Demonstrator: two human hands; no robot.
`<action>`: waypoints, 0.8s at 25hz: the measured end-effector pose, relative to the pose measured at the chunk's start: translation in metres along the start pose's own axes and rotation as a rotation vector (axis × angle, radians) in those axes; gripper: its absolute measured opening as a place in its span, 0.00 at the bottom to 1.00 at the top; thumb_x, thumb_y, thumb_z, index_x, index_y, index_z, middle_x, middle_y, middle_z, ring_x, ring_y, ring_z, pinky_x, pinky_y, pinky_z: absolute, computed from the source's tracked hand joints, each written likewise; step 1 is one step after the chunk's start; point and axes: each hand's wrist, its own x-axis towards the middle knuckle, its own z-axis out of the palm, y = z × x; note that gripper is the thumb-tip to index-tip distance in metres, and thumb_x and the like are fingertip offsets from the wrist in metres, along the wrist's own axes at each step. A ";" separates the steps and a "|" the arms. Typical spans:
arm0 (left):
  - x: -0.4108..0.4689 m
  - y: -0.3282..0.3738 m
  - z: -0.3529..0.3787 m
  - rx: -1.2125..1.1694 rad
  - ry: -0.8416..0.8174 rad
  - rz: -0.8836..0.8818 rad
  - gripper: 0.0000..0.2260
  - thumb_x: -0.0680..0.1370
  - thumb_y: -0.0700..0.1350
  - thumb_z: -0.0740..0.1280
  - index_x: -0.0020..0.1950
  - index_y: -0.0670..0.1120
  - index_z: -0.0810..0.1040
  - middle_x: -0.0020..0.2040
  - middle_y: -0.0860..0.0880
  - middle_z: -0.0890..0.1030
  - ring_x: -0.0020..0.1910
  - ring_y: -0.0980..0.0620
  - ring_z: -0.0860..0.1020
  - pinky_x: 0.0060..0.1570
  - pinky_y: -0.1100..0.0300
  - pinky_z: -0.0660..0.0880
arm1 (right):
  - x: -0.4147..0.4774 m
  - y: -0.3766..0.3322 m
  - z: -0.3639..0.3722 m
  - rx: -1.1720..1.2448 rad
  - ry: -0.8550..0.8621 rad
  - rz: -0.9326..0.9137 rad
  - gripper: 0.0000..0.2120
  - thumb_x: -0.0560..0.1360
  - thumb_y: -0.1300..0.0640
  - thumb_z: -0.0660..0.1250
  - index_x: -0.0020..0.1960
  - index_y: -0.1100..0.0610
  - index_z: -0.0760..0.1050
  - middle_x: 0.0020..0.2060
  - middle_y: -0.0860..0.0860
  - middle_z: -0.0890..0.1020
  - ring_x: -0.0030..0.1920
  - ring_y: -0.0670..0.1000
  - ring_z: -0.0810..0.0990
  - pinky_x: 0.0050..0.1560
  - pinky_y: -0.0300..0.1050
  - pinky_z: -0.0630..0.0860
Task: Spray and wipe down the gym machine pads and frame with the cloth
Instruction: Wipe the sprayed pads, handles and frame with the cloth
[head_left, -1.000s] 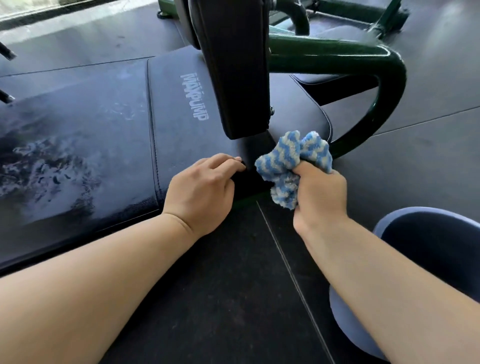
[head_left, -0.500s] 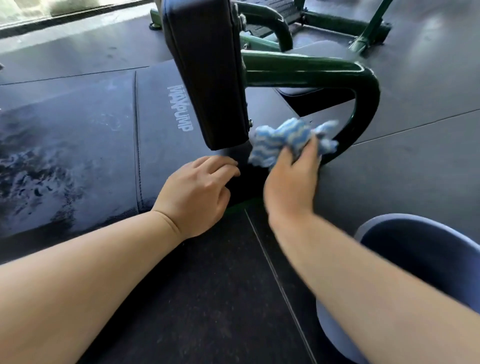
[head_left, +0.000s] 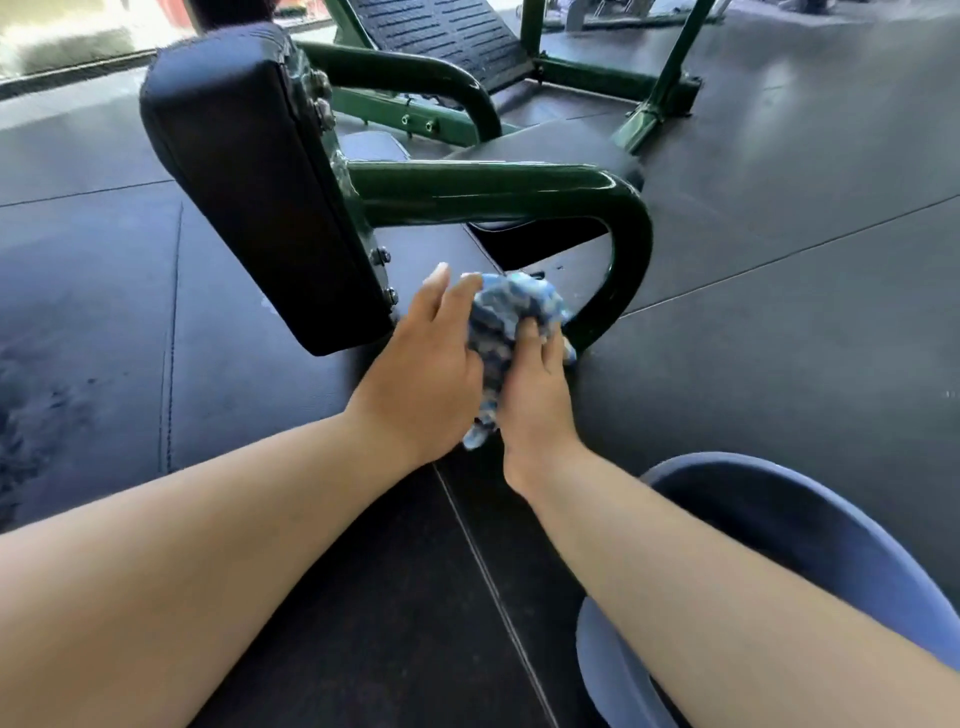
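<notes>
**A:** Where's the cloth?

**B:** The cloth (head_left: 511, 312), blue and white and bunched up, sits between the two hands. Its long axis runs away from the person. A thin tail hangs near the wrists, and the thick end points toward the bend of the green frame tube (head_left: 519, 192).

**A:** Who's holding it?

**B:** The right hand (head_left: 535, 400) grips it from the right, with fingers curled over the lower part of the bunch. The left hand (head_left: 421, 374) lies against its left side with the fingers nearly straight and close together, tips reaching past the top of the cloth. I can't see either thumb.

**A:** How does the tube run?

**B:** It starts behind the upright pad (head_left: 249, 197) and runs level off to the right of the hands. Then it curves down and back in a U, and its lower end comes in just beyond the right fingers. The cloth is touching or nearly touching it there. It's blurred, so I can't tell which.

**A:** What's crowding the hands?

**B:** The upright pad stands just left of the left fingers, tilted, with its lower corner close to the knuckles. Its bolts (head_left: 381, 256) face the cloth. Under both hands lies the flat pad (head_left: 260, 405), which stretches out to the left.

**A:** Anything else?

**B:** A blue tub (head_left: 727, 462) sits on the floor mat (head_left: 805, 338) beside the right forearm. A ribbed footplate (head_left: 441, 31) is well beyond the hands.
</notes>
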 end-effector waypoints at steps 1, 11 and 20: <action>0.005 -0.001 0.000 -0.023 0.006 -0.052 0.26 0.79 0.37 0.55 0.77 0.45 0.55 0.78 0.46 0.52 0.76 0.52 0.50 0.63 0.75 0.43 | -0.010 0.001 -0.005 -0.005 -0.018 0.002 0.21 0.82 0.47 0.52 0.75 0.46 0.59 0.62 0.45 0.72 0.60 0.49 0.74 0.61 0.43 0.69; 0.043 0.005 0.009 0.005 -0.094 -0.290 0.17 0.80 0.38 0.53 0.68 0.41 0.68 0.72 0.46 0.64 0.71 0.53 0.60 0.59 0.69 0.54 | 0.055 0.005 -0.019 -0.032 -0.250 0.184 0.25 0.74 0.43 0.54 0.66 0.52 0.72 0.57 0.50 0.81 0.56 0.52 0.79 0.58 0.54 0.76; 0.042 0.004 0.020 0.116 0.028 -0.301 0.19 0.79 0.41 0.55 0.70 0.44 0.68 0.72 0.48 0.66 0.72 0.50 0.61 0.68 0.58 0.61 | 0.115 -0.036 0.001 -0.137 -0.301 0.163 0.12 0.78 0.62 0.59 0.37 0.62 0.74 0.37 0.59 0.78 0.47 0.60 0.80 0.50 0.52 0.76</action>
